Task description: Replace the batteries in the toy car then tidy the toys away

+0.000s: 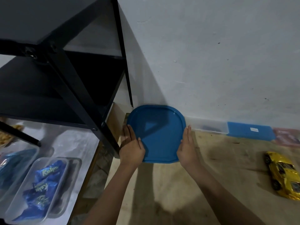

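A blue plastic lid [159, 135] lies flat on a box by the wall, between both my hands. My left hand [132, 147] rests on its left edge, thumb on top of the lid and fingers straight along the side. My right hand [186, 146] presses against its right edge with straight fingers. A yellow toy car [282, 174] stands on the floor at the right, well apart from both hands.
A black metal shelf frame [78, 88] stands close at the left. Under it, clear tubs [39, 189] hold blue snack packets. Along the wall lie a clear box [209, 126], a blue lid [250, 131] and a pink item [286, 138].
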